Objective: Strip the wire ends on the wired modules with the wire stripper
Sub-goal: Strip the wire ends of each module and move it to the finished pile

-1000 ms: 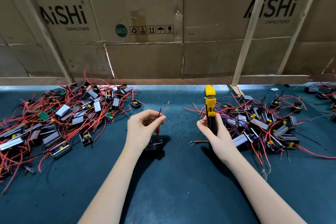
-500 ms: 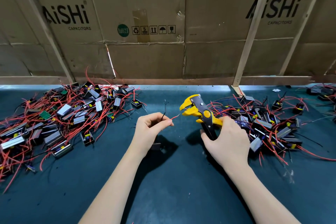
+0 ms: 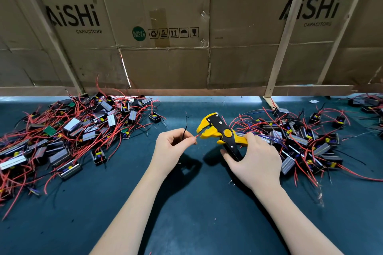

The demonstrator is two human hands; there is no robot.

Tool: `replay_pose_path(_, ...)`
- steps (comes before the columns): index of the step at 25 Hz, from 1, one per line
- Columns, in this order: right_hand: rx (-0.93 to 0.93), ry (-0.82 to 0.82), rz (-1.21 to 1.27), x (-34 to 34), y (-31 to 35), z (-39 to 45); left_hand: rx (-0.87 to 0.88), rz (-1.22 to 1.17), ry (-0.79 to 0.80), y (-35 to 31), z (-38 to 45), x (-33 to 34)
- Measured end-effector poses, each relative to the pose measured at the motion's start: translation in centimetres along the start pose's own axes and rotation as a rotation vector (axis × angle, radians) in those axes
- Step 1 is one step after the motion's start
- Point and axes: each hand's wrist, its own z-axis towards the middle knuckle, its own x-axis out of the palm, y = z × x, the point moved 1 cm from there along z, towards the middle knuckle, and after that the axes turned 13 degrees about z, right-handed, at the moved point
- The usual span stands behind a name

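Teal mat (image 3: 186, 203) — stripper (image 3: 219, 130) between hands

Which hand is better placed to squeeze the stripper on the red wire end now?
The right hand: it already grips the yellow and black wire stripper by its handles, while the left hand pinches the thin red wire at its mouth.

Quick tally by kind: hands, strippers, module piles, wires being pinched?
Hands: 2 (left hand, right hand)
Wire stripper: 1
Module piles: 2 main (left pile, right pile); more at the far right edge
Pinched wires: 2 (red wire, black wire)
Total: 7
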Motion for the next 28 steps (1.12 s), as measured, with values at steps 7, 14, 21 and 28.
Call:
replay_pose_path(7, 0.076, 0.080, -0.023, -0.3, 0.0, 0.1, -0.017, 0.009, -0.010, -0.1, 0.0, 0.0)
replay_pose_path(14, 0.065, 0.106, -0.029, -0.1, 0.3, 0.0, -0.003, 0.008, -0.015, 0.1, 0.1, 0.0)
replay_pose_path(21, 0.024, -0.047, 0.048, -0.1, -0.5, 0.1, -0.019, 0.243, -0.235, 1.1, 0.3, -1.0)
replay_pose_path(28, 0.059, 0.156, -0.072, 0.7, -0.4, 0.1, 0.264, 0.384, -0.463, -5.5, 3.2, 0.6)
